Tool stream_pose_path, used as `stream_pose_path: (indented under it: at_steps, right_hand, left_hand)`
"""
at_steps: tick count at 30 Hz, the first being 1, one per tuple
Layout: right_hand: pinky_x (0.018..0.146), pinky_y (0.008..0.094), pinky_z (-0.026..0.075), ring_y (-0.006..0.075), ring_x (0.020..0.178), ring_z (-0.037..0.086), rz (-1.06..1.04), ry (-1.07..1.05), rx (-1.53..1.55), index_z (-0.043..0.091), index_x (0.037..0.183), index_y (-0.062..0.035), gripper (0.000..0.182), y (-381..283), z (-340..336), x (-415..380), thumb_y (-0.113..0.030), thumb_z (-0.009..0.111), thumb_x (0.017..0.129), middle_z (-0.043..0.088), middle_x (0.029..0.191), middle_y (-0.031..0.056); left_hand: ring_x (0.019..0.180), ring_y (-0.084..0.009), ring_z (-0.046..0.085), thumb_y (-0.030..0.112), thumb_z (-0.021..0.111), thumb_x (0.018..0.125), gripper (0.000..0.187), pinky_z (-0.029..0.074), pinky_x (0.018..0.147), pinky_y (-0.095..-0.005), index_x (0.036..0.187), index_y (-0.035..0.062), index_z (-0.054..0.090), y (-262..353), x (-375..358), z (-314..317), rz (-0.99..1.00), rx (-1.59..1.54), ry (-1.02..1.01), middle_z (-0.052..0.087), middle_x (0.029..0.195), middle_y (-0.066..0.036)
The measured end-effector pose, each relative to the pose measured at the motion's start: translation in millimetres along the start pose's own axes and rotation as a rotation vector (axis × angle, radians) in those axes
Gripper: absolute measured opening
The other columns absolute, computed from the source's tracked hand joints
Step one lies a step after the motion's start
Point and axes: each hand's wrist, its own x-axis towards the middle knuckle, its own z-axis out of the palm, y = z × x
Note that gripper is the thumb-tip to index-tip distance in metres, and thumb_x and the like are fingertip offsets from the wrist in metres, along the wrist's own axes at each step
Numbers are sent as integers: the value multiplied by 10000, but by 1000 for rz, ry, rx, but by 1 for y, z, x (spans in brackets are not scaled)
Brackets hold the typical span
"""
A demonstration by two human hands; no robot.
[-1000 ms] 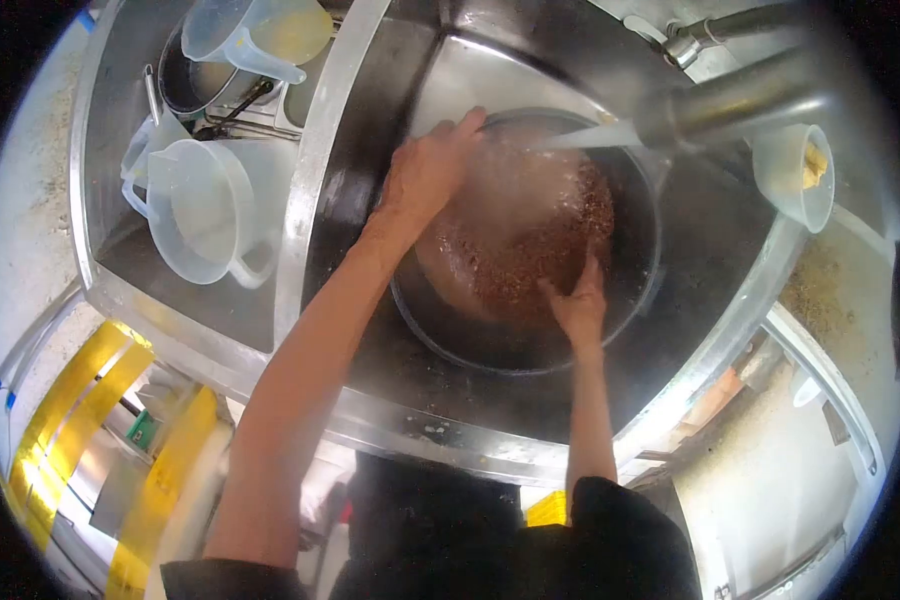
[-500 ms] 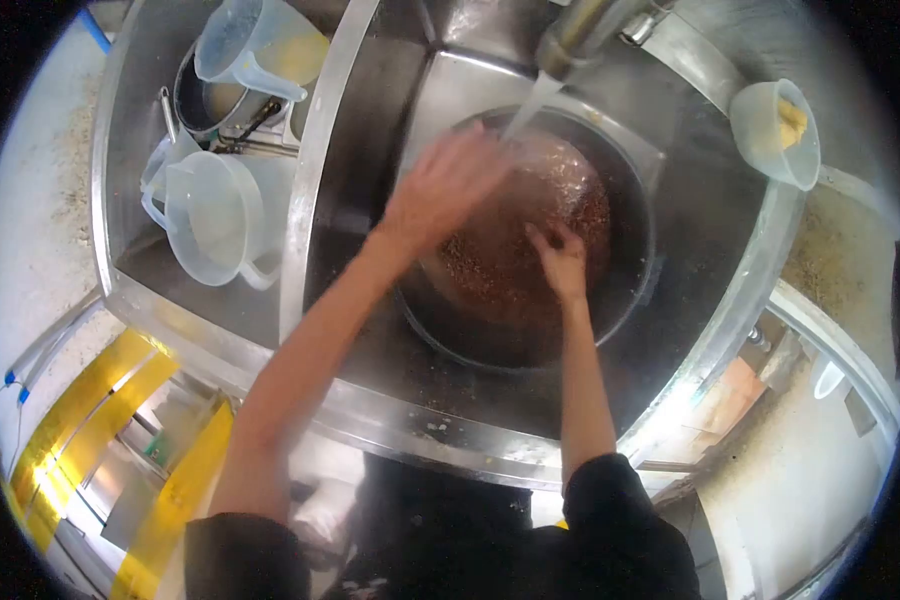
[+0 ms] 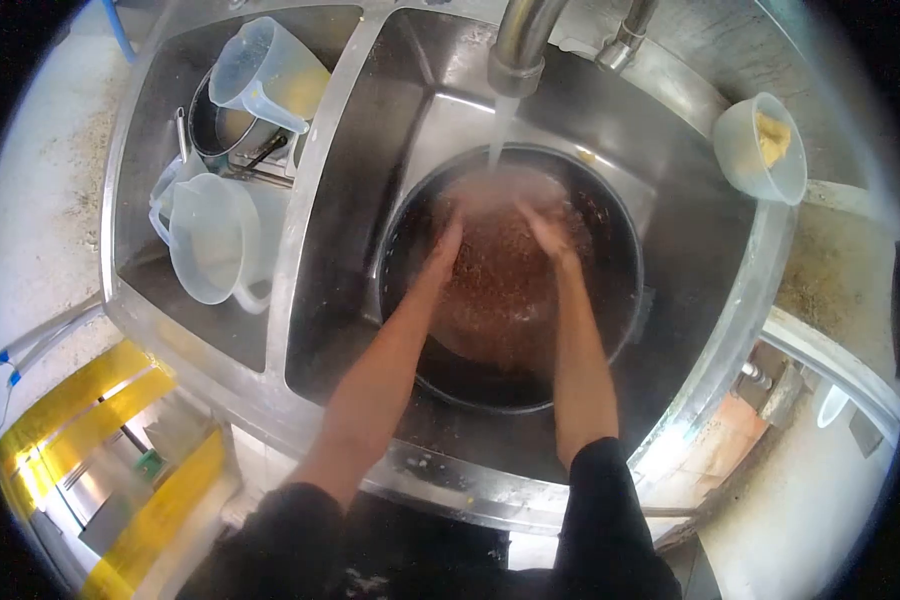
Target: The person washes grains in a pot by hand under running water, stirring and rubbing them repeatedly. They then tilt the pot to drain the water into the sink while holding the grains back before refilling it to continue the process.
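Note:
A wide dark pot (image 3: 635, 290) stands in the sink, with reddish-brown water and small dark red beans or grains (image 3: 500, 265) in it. My left hand (image 3: 450, 242) dips into the left part of the water, its visible fingers stretched out. Opposite it, my right hand (image 3: 547, 232) reaches in with fingers extended and apart from the left one. Both sets of fingertips are partly hidden under the cloudy water. From the metal faucet (image 3: 517, 70), a stream of water (image 3: 498, 130) falls into the pot beyond my hands.
The left basin (image 3: 170, 310) holds plastic measuring jugs (image 3: 207, 240) and a small saucepan (image 3: 205, 125). A white plastic tub (image 3: 735, 150) with something yellow inside sits on the right sink rim. A second tap fitting (image 3: 620, 50) rises behind the basin.
My left hand has come down from above the pot, near the stream, into the water. My right hand has shifted slightly up and left. The view has moved a little.

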Motion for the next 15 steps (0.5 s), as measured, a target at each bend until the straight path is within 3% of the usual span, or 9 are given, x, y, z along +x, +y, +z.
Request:
stream_pose_path:
  at_steps: [4,5,7,8,10,11,13,14,15]
  right_hand:
    - [1116,424,316,329,1365,381,84,-161,-180,415,1434,-43,821,-10,5,-22,-591,603,853,410,1468,204]
    - [1105,491,322,378,1362,377,-1,-176,-177,538,1341,-57,686,3,5,-31,-536,610,856,425,1461,200]
    - [1100,503,327,394,1359,368,-31,-430,-136,592,1297,-96,621,12,-16,-59,-452,704,802,416,1462,198]
    - [1100,503,327,394,1359,368,-35,-432,-145,592,1297,-96,621,12,-20,-83,-452,704,802,416,1462,198]
    - [1064,489,390,393,1384,314,-318,-297,-839,639,1255,-167,611,13,-29,-132,-289,823,686,287,1530,162]
    - [1062,490,398,408,1387,299,-223,-344,-890,569,1327,-165,704,12,-31,-146,-236,830,677,266,1532,183]
    - [1060,492,405,423,1391,283,-122,-387,-946,499,1398,-162,804,6,-24,-153,-183,838,669,245,1534,205]
    - [1062,498,407,426,1403,254,-53,-273,-855,370,1462,-163,928,7,-15,-151,-126,835,659,230,1529,237]
    - [1063,504,410,430,1416,225,12,-161,-759,242,1526,-163,1061,11,-10,-146,-70,832,649,214,1523,270]
  left_hand:
    - [1407,-320,309,698,409,898,843,240,1143,-423,1512,136,278,-5,-3,5,-104,-187,-80,305,1545,-125]
    - [1398,-303,326,639,444,910,771,273,1125,-414,1479,128,343,-6,-11,-3,2,-56,-286,336,1528,-133]
    - [1380,-284,358,516,526,912,652,333,1088,-410,1422,117,441,2,-33,-13,143,212,-691,399,1488,-149]
    - [1372,-283,372,451,573,901,608,361,1069,-414,1397,114,474,13,-50,-17,180,349,-888,430,1465,-157]
    - [1372,-313,370,302,685,841,656,377,1069,-433,1416,102,443,41,-97,-16,242,846,-888,387,1481,-184]
    - [1372,-313,370,302,685,841,656,377,1069,-433,1416,102,443,35,-112,-15,248,837,-887,387,1481,-184]
    - [1365,-354,370,173,740,789,810,359,1093,-430,1478,83,324,15,-129,-9,214,1145,-411,317,1502,-229]
    - [1365,-354,370,173,740,789,810,359,1093,-430,1478,83,324,7,-127,-5,214,1135,-413,317,1502,-229]
    - [1381,-351,345,132,754,767,890,351,1102,-428,1501,79,253,-3,-121,-2,166,1007,-218,283,1514,-240]
